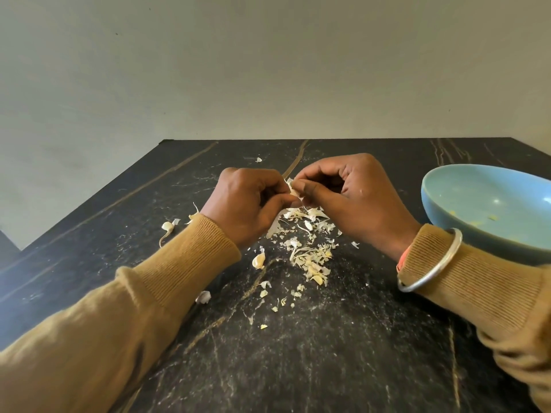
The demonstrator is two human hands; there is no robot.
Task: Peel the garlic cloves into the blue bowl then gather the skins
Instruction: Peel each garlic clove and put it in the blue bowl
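Observation:
Both hands meet above the dark table. My left hand [247, 204] and my right hand [348, 201] pinch one small garlic clove [293, 190] between their fingertips; papery skin sticks out from it. Below the hands lies a loose pile of garlic skins [310, 254], spreading toward me. An unpeeled clove [258, 260] lies just left of the pile. Another clove with a stem [167, 227] lies further left, beside my left sleeve. The blue bowl [447, 201] stands at the right, by my right wrist; a few small yellowish bits lie inside it.
The black marble table [328, 353] has pale veins and fine crumbs all over. A skin scrap [203, 297] lies under my left forearm and one scrap [258, 159] near the far edge. A plain wall rises behind the table. A metal bangle [432, 272] circles my right sleeve.

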